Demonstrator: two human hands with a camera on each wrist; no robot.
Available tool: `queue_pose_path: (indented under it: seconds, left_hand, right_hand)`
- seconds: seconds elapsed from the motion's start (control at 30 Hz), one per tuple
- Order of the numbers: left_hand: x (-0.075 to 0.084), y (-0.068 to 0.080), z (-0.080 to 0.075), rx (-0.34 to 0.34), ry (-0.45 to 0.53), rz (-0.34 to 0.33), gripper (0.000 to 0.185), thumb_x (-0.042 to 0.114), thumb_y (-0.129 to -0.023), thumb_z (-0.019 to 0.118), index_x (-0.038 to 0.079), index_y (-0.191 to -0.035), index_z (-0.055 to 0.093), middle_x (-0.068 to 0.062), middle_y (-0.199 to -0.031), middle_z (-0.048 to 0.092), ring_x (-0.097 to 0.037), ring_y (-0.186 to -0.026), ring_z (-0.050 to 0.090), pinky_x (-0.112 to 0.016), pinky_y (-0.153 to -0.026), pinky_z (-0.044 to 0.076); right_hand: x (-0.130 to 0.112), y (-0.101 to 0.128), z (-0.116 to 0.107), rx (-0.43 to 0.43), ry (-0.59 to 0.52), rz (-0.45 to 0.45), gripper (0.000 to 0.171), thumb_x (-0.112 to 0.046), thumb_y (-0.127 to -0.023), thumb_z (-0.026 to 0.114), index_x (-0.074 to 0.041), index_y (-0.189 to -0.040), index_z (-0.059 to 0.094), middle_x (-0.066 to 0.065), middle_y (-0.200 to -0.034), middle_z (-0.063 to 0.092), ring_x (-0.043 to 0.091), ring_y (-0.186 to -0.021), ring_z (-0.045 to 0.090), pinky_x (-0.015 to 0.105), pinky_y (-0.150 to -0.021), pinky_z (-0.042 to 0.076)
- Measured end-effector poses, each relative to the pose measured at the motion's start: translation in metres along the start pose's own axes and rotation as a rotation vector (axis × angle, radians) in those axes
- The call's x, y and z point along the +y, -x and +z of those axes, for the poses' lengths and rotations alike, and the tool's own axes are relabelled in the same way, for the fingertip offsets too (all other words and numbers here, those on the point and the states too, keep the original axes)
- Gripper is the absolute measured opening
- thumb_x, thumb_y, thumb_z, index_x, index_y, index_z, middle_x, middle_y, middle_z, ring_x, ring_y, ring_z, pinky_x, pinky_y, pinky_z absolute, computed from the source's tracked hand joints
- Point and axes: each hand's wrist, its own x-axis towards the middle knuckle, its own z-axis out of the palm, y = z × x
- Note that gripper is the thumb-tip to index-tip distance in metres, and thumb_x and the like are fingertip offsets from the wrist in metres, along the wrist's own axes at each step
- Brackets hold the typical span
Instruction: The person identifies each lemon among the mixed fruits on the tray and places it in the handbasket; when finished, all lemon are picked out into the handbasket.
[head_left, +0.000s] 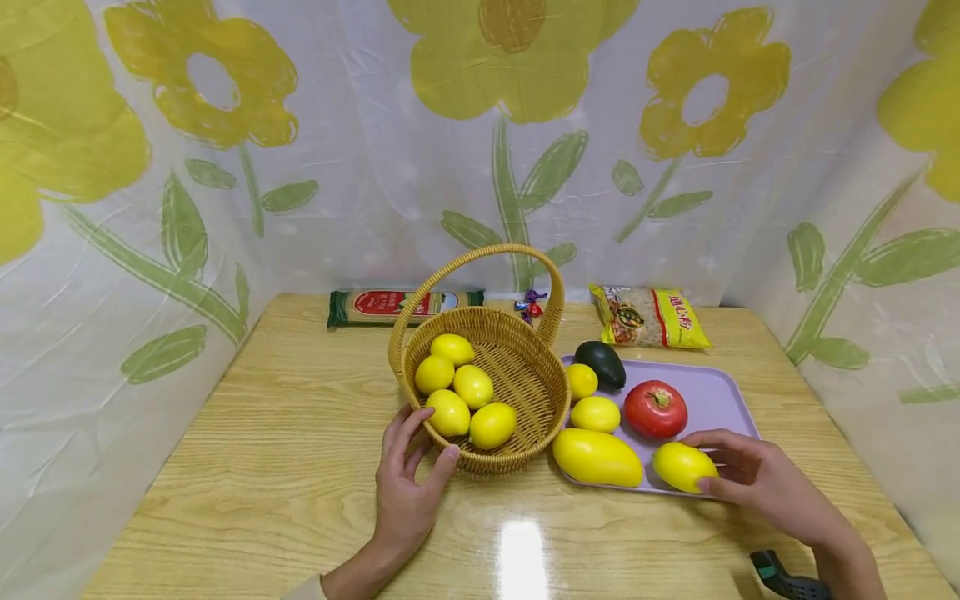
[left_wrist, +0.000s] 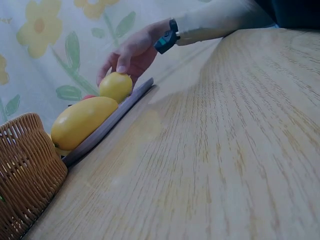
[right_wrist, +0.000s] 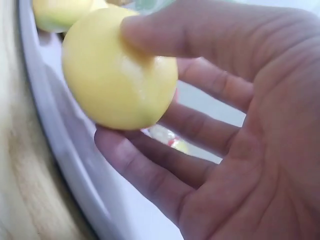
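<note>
On the tray (head_left: 720,392), right fingers (right_wrist: 200,127) (curled) pinch lemon (head_left: 683,466).

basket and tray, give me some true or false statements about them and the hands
1. The right hand grips a lemon at the tray's near edge. True.
2. The basket holds two lemons. False: it holds five.
3. The left hand touches the basket's near rim. True.
4. The tomato lies in the basket. False: it lies on the tray.
5. The avocado sits at the tray's far left corner. True.
6. The noodle pack lies on the tray. False: it lies on the table behind the basket.
</note>
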Motion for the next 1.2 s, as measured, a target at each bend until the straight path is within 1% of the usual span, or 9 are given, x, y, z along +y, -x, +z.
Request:
queue_pose_path:
  seconds: [0.2, 0.3, 0.4, 0.6, 0.7, 0.8, 0.9, 1.0, 1.2]
  left_hand:
    - [0.0, 0.0, 0.0, 0.0, -0.002, 0.002, 0.057, -0.004, -0.098, 0.076, 0.0, -0.152, 0.057, -0.027, -0.173, 0.028, -0.03, -0.153, 0.043, -0.019, -0.118, 0.05]
    - [-0.001, 0.0, 0.001, 0.0, 0.002, -0.001, 0.057, -0.004, -0.098, 0.077, 0.0, -0.151, 0.058, -0.026, -0.173, 0.028, -0.028, -0.153, 0.043, -0.019, -0.119, 0.05]
    - [-0.001, 0.0, 0.001, 0.002, 0.003, 0.0, 0.057, -0.004, -0.098, 0.077, -0.001, -0.151, 0.058, -0.027, -0.172, 0.029, -0.028, -0.152, 0.044, -0.02, -0.119, 0.05]
    - [-0.001, 0.0, 0.001, 0.007, -0.003, 0.004, 0.056, -0.003, -0.098, 0.077, -0.001, -0.151, 0.058, -0.027, -0.172, 0.029, -0.031, -0.153, 0.043, -0.019, -0.118, 0.05]
    - [-0.001, 0.0, 0.001, 0.004, -0.004, -0.001, 0.056, -0.003, -0.098, 0.077, 0.0, -0.151, 0.058, -0.026, -0.172, 0.029, -0.032, -0.153, 0.043, -0.019, -0.118, 0.05]
    - [-0.001, 0.0, 0.001, 0.005, -0.001, -0.006, 0.056, -0.003, -0.098, 0.077, 0.0, -0.151, 0.059, -0.025, -0.172, 0.029, -0.033, -0.153, 0.043, -0.019, -0.119, 0.05]
    - [-0.001, 0.0, 0.002, 0.004, 0.003, -0.013, 0.056, -0.003, -0.098, 0.078, 0.001, -0.151, 0.059, -0.025, -0.172, 0.028, -0.033, -0.152, 0.044, -0.019, -0.119, 0.049]
    - [-0.001, 0.0, 0.002, 0.002, 0.004, -0.015, 0.057, -0.003, -0.098, 0.078, 0.0, -0.151, 0.058, -0.027, -0.172, 0.028, -0.034, -0.153, 0.043, -0.02, -0.12, 0.049]
    - [0.0, 0.0, 0.0, 0.006, -0.007, -0.022, 0.058, -0.001, -0.098, 0.078, 0.0, -0.152, 0.057, -0.025, -0.173, 0.028, -0.038, -0.154, 0.042, -0.018, -0.12, 0.048]
  right_hand:
    - [-0.007, 0.005, -0.006, 0.028, -0.022, -0.041, 0.042, -0.007, -0.101, 0.078, -0.008, -0.142, 0.068, -0.011, -0.133, 0.073, 0.012, -0.109, 0.073, 0.019, -0.093, 0.063]
    - [-0.016, 0.005, -0.01, 0.003, -0.059, -0.101, 0.043, 0.0, -0.102, 0.074, -0.005, -0.144, 0.065, -0.008, -0.136, 0.073, 0.013, -0.112, 0.072, 0.018, -0.096, 0.062]
    - [-0.034, 0.0, -0.014, -0.027, -0.071, -0.181, 0.045, 0.005, -0.101, 0.072, -0.005, -0.144, 0.065, -0.001, -0.139, 0.073, 0.014, -0.115, 0.072, 0.019, -0.099, 0.062]
    - [-0.077, -0.025, -0.015, -0.091, -0.019, -0.338, 0.052, 0.009, -0.098, 0.075, -0.011, -0.146, 0.067, 0.002, -0.142, 0.071, 0.013, -0.12, 0.071, 0.02, -0.102, 0.061]
    - [-0.095, -0.042, -0.008, -0.123, -0.008, -0.404, 0.054, 0.009, -0.097, 0.077, -0.013, -0.146, 0.067, 0.003, -0.143, 0.071, 0.014, -0.121, 0.072, 0.023, -0.099, 0.064]
    - [-0.109, -0.062, 0.001, -0.16, -0.004, -0.425, 0.054, 0.004, -0.098, 0.079, -0.017, -0.147, 0.067, 0.002, -0.144, 0.071, 0.015, -0.121, 0.072, 0.028, -0.097, 0.066]
    - [-0.118, -0.08, 0.013, -0.192, -0.006, -0.418, 0.052, -0.002, -0.099, 0.08, -0.02, -0.146, 0.068, 0.0, -0.144, 0.071, 0.016, -0.121, 0.072, 0.028, -0.1, 0.065]
    - [-0.121, -0.096, 0.026, -0.229, 0.006, -0.424, 0.047, -0.006, -0.102, 0.078, -0.019, -0.146, 0.069, 0.001, -0.143, 0.072, 0.017, -0.115, 0.072, 0.027, -0.097, 0.064]
    - [-0.131, -0.123, 0.055, -0.292, 0.113, -0.426, 0.042, -0.018, -0.104, 0.078, -0.02, -0.145, 0.07, -0.004, -0.141, 0.073, 0.015, -0.114, 0.071, 0.031, -0.1, 0.063]
